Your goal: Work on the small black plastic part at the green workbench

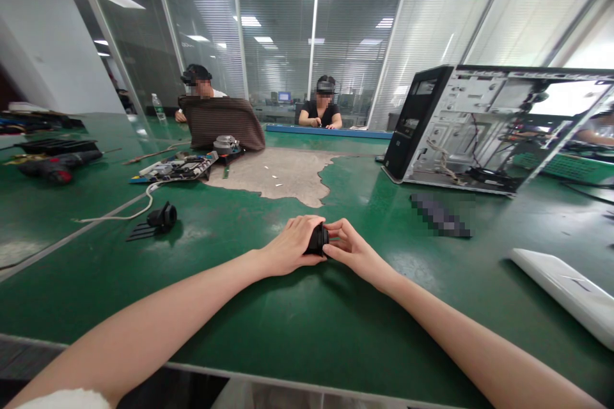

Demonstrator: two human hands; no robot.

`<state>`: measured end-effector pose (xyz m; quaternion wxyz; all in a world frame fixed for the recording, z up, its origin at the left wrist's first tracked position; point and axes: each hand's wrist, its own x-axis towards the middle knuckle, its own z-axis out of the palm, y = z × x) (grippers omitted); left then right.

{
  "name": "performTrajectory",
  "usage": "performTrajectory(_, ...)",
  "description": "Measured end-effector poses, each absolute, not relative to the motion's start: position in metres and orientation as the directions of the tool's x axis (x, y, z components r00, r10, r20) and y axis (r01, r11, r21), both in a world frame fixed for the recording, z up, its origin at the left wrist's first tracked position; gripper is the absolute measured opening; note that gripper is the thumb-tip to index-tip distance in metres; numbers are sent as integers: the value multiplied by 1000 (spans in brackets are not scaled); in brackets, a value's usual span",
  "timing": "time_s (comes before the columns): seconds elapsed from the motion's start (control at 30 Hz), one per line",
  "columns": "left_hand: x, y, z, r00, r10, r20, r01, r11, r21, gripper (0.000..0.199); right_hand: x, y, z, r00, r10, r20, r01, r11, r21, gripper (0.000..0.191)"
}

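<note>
A small black part with a ringed, round end is between my hands just above the green table, near its middle. My left hand wraps around its left side, covering much of it. On the other side, the thumb and fingers of my right hand pinch the ringed end. What kind of part it is cannot be made out. A similar black part with a round collar and long flat prongs lies on the table to the left.
An opened computer case stands at the back right, with a blurred dark object before it. A white box-like device lies far right. Circuit boards, a brown cloth-covered object and a power drill are left. Two people sit opposite.
</note>
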<state>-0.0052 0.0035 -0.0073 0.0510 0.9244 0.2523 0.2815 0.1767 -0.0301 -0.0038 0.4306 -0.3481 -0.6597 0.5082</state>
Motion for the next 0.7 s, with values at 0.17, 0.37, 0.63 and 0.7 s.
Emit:
performTrajectory(0.17, -5, 3, -6, 719, 490, 492, 439, -870, 225, 64, 175, -26, -7, -306, 928, 214, 55, 242, -969, 25)
performTrajectory(0.37, -5, 4, -6, 714, 505, 485, 453, -861, 229, 64, 177, -26, -6, -345, 913, 216, 104, 266, -958, 28)
performTrajectory(0.63, -4, 4, -7, 709, 503, 494, 453, -862, 227, 64, 177, -30, -1, -336, 916, 218, 51, 248, -967, 26)
performTrajectory(0.7, -4, 4, -7, 709, 504, 494, 453, -862, 230, 64, 176, -29, -3, -312, 921, 235, 64, 267, -962, 26)
